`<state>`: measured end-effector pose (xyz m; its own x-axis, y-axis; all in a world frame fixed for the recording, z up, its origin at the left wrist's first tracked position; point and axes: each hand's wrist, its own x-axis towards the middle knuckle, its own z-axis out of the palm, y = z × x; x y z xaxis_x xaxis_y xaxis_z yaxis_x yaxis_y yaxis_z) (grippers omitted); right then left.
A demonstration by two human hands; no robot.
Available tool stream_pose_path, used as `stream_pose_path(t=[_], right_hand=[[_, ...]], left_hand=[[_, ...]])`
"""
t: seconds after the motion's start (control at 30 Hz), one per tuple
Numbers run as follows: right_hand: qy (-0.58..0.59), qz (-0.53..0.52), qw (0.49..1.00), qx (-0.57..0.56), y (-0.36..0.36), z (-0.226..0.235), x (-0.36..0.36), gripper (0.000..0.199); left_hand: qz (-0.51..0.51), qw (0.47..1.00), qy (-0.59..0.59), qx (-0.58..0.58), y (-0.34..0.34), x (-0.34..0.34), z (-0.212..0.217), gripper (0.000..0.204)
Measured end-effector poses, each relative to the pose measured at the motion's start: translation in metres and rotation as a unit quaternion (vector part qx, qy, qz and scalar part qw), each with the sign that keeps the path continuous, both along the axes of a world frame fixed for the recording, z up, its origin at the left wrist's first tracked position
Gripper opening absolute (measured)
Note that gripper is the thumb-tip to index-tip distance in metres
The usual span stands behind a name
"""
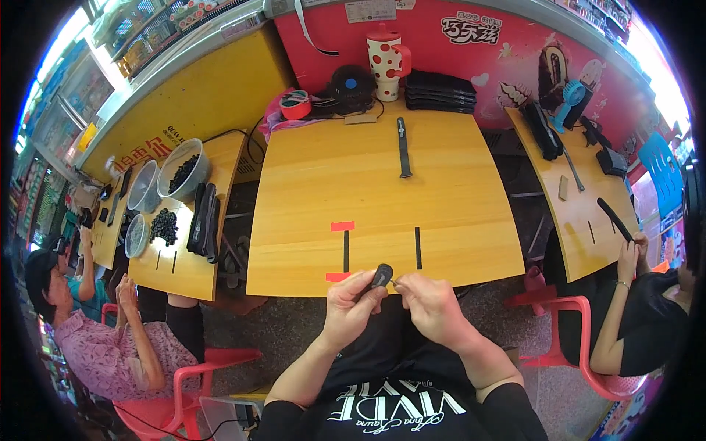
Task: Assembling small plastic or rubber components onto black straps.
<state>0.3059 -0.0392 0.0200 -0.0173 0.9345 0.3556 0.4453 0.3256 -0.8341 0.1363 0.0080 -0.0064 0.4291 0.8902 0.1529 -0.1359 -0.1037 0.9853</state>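
My left hand (351,303) grips a small black strap end (380,276) just over the near edge of the yellow wooden table (441,184). My right hand (429,300) pinches a tiny metal piece (395,281) right beside that black end. Both hands nearly touch each other. On the table just beyond them are two black marker strips (346,251) (418,248) and two red tape pieces (342,226) (337,277). A long black strap (403,147) lies flat farther back at the table's middle.
At the table's back stand a red dotted cup (387,62), a stack of black straps (440,91), a red tape roll (296,105) and a black fan (350,87). A person sits at the left table with bowls (180,169); another person sits at the right table (581,206).
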Motion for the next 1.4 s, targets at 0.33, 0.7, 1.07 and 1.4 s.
stream_pose_path(t=[0.33,0.7,1.07,1.4], right_hand=[[-0.054,-0.010,0.988,0.147,0.004,-0.015,0.000,0.007],[0.162,0.045,0.986,-0.007,-0.005,-0.019,0.004,0.032],[0.036,-0.013,0.995,0.096,-0.002,-0.022,-0.004,0.038],[0.186,0.002,0.971,0.151,-0.012,-0.037,-0.008,0.030]], left_hand=[[0.011,0.978,0.129,0.162,-0.003,0.000,0.012,0.025],[-0.061,0.944,0.213,0.244,0.000,-0.011,0.020,0.028],[0.013,0.945,0.221,0.243,-0.006,-0.001,0.013,0.027],[-0.085,0.971,-0.036,-0.219,-0.005,0.001,0.004,0.018]])
